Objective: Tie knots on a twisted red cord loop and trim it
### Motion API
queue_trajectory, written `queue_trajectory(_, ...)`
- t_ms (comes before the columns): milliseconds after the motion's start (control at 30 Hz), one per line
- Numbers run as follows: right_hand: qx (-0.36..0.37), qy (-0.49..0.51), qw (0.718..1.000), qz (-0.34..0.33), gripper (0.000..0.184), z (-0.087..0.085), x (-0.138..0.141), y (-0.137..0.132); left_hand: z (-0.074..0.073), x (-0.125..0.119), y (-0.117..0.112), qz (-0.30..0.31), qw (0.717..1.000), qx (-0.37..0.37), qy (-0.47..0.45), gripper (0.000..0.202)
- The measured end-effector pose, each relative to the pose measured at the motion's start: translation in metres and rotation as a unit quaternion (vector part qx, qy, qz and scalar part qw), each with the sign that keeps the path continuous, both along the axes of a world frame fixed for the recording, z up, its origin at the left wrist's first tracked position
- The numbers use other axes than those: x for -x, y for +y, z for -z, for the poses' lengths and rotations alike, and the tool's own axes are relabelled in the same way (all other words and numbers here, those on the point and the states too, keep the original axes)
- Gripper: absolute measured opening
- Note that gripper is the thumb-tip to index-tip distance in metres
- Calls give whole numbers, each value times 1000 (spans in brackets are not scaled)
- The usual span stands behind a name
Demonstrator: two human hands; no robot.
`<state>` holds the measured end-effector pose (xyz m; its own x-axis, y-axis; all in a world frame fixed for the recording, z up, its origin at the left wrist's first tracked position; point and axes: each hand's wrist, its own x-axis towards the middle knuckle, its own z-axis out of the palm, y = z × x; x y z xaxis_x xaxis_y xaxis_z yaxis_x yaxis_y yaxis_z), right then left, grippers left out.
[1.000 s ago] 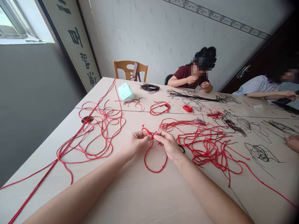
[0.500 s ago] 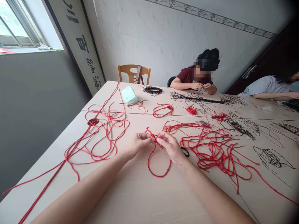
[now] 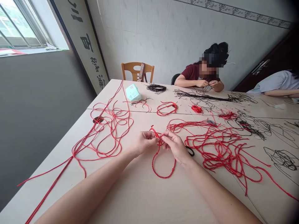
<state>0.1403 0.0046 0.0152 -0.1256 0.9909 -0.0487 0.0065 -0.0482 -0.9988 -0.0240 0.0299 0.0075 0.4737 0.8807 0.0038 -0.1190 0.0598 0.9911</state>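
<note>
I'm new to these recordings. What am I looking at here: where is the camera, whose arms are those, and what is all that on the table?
There is no machine here: one camera sits on a person's head and looks forward and down, so the two bare arms coming from the bottom edge are that person's own. The left hand and right hand meet over the table and both pinch the top of a red twisted cord, whose loop lies on the surface. Long loose red cords lie to the left, a tangle of red twisted pieces to the right, black cords farther right, and a pale green packet farther back. Across the table a co-worker in a dark red shirt has both hands together.
</note>
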Motion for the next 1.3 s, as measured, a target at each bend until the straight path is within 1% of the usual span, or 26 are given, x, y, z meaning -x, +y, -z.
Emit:
queue_trajectory(67,27,25,999,1,22,0,-3,3,-1,0,0,9,1000,-7,6,27)
queue_trajectory(133,52,35,998,-13,25,-1,-7,6,-1,1,1,12,999,-28,33,27)
queue_trajectory(233,64,12,997,-42,29,-4,-13,8,-2,1,1,1,994,-68,87,27)
queue_trajectory(300,58,-12,997,-41,29,-7,-16,8,-3,2,1,-5,991,-83,108,25)
queue_trajectory(367,45,-38,998,-36,28,-11,-17,7,-4,2,0,-9,989,-86,118,23)
queue_trajectory(467,25,-93,994,-46,24,-14,-19,7,-5,3,-1,-23,987,-85,133,21)
queue_trajectory(567,7,-144,988,-52,23,-14,-20,7,-4,4,-1,-34,987,-86,134,21)
queue_trajectory(667,-1,-160,986,-48,23,-13,-21,7,-6,3,-1,-38,985,-101,136,20)
queue_trajectory(767,-19,-168,985,-38,22,-14,-19,5,-8,2,-3,-67,972,-134,181,20)
queue_trajectory(867,-62,-209,976,-9,18,-16,-15,1,-7,0,-5,-125,945,-196,232,16)
queue_trajectory(933,-83,-239,967,2,15,-16,-12,-2,-6,-1,-6,-151,931,-229,242,13)
queue_trajectory(967,-89,-247,965,3,14,-15,-11,-3,-6,-2,-6,-156,929,-234,240,12)
queue_trajectory(1000,-90,-250,964,1,14,-14,-11,-3,-5,-2,-6,-155,933,-227,233,12)
queue_trajectory(1067,-90,-251,964,0,14,-12,-11,-2,-5,-2,-5,-135,952,-187,203,15)
queue_trajectory(1167,-100,-256,961,5,15,-11,-13,1,-4,-1,-3,-67,987,-87,114,24)
queue_trajectory(1233,-120,-263,957,6,15,-12,-15,3,-3,-1,-1,-19,998,-32,50,28)
queue_trajectory(1300,-155,-280,947,5,12,-14,-15,3,-3,-1,-1,13,1000,-3,13,28)
